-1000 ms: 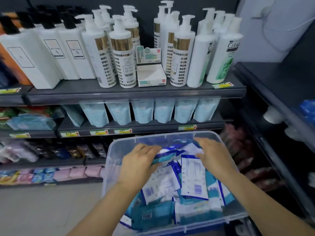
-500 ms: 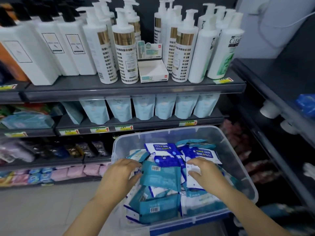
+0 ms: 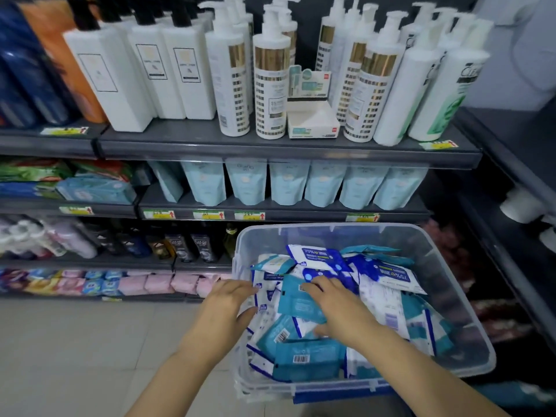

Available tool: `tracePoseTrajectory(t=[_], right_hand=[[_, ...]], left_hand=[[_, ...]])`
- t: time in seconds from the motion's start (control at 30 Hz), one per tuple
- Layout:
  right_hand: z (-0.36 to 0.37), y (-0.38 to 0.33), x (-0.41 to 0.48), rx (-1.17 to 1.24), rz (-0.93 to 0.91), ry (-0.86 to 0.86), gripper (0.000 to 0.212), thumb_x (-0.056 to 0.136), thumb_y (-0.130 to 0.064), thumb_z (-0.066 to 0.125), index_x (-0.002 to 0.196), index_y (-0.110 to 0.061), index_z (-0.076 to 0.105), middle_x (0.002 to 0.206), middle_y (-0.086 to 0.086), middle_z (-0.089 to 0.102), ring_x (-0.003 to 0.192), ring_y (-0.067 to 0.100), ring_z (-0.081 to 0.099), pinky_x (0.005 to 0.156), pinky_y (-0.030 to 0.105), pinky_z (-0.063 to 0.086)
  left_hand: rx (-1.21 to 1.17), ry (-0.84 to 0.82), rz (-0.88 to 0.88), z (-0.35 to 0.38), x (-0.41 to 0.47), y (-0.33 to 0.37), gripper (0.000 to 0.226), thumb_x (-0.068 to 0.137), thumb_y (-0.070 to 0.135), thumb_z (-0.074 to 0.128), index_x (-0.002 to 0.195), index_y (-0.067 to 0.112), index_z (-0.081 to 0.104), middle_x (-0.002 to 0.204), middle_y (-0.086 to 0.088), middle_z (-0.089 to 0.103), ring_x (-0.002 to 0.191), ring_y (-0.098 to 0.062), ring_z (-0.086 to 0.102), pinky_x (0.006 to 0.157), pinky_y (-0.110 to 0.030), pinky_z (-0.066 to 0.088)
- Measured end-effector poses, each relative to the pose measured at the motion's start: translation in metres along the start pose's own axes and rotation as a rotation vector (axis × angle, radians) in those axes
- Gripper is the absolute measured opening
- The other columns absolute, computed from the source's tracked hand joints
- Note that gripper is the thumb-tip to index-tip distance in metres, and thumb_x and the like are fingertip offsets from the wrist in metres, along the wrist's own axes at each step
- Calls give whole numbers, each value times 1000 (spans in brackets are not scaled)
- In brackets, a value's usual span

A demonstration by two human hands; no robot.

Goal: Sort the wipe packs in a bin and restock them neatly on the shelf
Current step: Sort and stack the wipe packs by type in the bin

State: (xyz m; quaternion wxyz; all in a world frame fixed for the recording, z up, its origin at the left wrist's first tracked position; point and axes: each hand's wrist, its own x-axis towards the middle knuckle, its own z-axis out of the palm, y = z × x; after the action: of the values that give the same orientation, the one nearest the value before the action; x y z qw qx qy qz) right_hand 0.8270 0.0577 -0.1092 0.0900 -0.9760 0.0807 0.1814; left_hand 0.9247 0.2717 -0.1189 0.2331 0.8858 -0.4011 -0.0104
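shelving (image 3: 270,147): dark tiers straight ahead, price tags along the front lips so stock faces the aisle.
bin (image 3: 469,299): clear plastic tub, low in front of the shelving and just under the person's reach. i'd say it sits there so packs can go straight from it to a shelf.
pump bottles (image 3: 270,85): white, upright in tight rows on the top tier, labels forward. they are not part of this job.
refill pouches (image 3: 288,183): pale blue, standing side by side on the tier below, just above the bin's far rim.
wipe packs (image 3: 388,299): all inside the bin, none on a shelf. teal ones and blue-and-white ones lie mixed and overlapping at every angle, some barcode up, so the sorting looks barely begun.
left hand (image 3: 228,308): over the bin's left wall, fingers straight and thumb spread apart, touching the edge of the white packs there. it seems to be steadying or parting them.
right hand (image 3: 340,311): lying across the middle of the heap, fingers laid on the teal pack (image 3: 296,305), thumb low by its bottom edge. whether it truly grips i cannot tell.
next, by my guess: gather like with like, teal apart from blue-and-white, before lifting any. the slick wrappers may slide off a loose stack.
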Motion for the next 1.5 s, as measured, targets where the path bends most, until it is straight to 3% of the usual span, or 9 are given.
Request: tracePoseTrajectory(t=[0.2,0.4,0.63,0.7,0.87,1.03,1.13,1.37,1.5], right_hand=[[-5,16,5,182,-70,-26,74,80,-21,70,144,-24,33,138,-6,35,125,16,40,105,24,33],[-30,34,9,555,15,235,20,90,-13,59,109,-14,64,85,-5,45,80,14,47,63,18,33],[-29,50,-1,326,-139,518,34,87,-5,62,119,-15,65,98,-2,55,85,15,55,69,28,47],[-25,55,-3,198,-156,454,37,86,-6,61,121,-19,64,103,-2,57,94,19,57,68,30,47],[-8,73,-8,110,-99,-17,52,91,-29,58,140,-28,41,132,-10,41,123,11,39,98,26,38],[-16,82,-4,284,-37,11,36,92,-39,55,122,-21,61,124,-8,52,113,11,51,96,25,40],[-27,80,9,306,-9,84,39,93,-36,54,129,-20,55,128,-5,51,115,15,51,97,29,41],[-30,58,62,315,52,20,66,86,-41,63,142,-18,35,141,1,40,123,21,44,99,33,41],[-19,50,75,208,83,40,50,92,-41,53,136,-18,45,135,5,47,119,25,50,95,36,44]], left_hand=[[-123,44,-111,-2,-4,8,33,79,14,75,112,14,70,114,0,67,109,-18,57,96,-22,34],[-161,83,-229,0,0,16,32,84,21,72,115,16,68,117,3,66,113,-15,55,94,-14,29],[-150,118,-243,3,1,23,31,85,20,71,116,18,68,118,5,65,107,-3,47,94,-14,28],[-115,102,-247,4,3,25,30,82,17,73,112,16,70,114,1,67,108,-15,56,93,-19,32],[-30,56,-139,13,19,29,31,71,10,82,100,11,73,99,-4,72,93,-26,65,86,-33,48],[41,38,-113,21,48,45,36,79,18,76,114,13,68,113,-3,68,107,-26,61,90,-31,47],[21,45,-131,23,61,52,40,89,26,64,128,17,59,128,1,60,121,-19,51,99,-27,39],[50,80,-205,14,47,33,34,78,16,77,111,13,69,110,-2,70,100,-26,63,86,-35,50],[26,141,-285,4,23,20,32,74,10,80,104,9,71,103,-7,71,92,-29,65,82,-34,48]])
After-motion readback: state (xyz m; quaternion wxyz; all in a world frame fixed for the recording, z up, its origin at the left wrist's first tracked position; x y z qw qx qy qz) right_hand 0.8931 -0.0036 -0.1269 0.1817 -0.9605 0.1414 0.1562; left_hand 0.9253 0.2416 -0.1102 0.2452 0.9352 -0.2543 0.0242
